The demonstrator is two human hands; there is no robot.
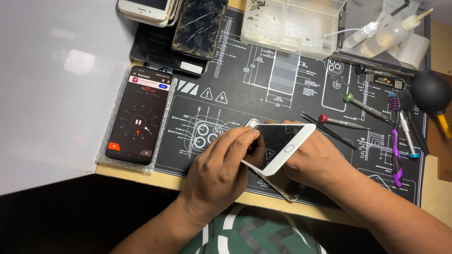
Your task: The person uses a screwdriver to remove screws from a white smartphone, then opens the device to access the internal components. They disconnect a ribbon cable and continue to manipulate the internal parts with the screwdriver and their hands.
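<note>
Head view is showing, at lower centre of the frame, the left hand [221,164] pinching the white smartphone screen panel [280,146] while the right hand [313,162] is gripping it from beneath, tilting it off the phone body [282,186], apparently for separation.

Both hands on the white phone screen panel [278,146], tilted up off the phone body [287,187] lying under it on the black repair mat [245,89]. Left hand [219,171] has fingers at the panel's left edge; right hand [316,160] supports it from beneath on the right (thumb not visible). Dark phone [138,121] with a stopwatch running sits on bubble wrap [109,141] to the left. Top left: stack of phones, one with a cracked screen [199,26]. Top centre: clear parts box [292,23]. Right side: two squeeze bottles [386,33], screwdrivers [365,107], purple-handled tool [395,157], black air blower [431,91]. Tabletop [435,188] edge is tan.
</note>
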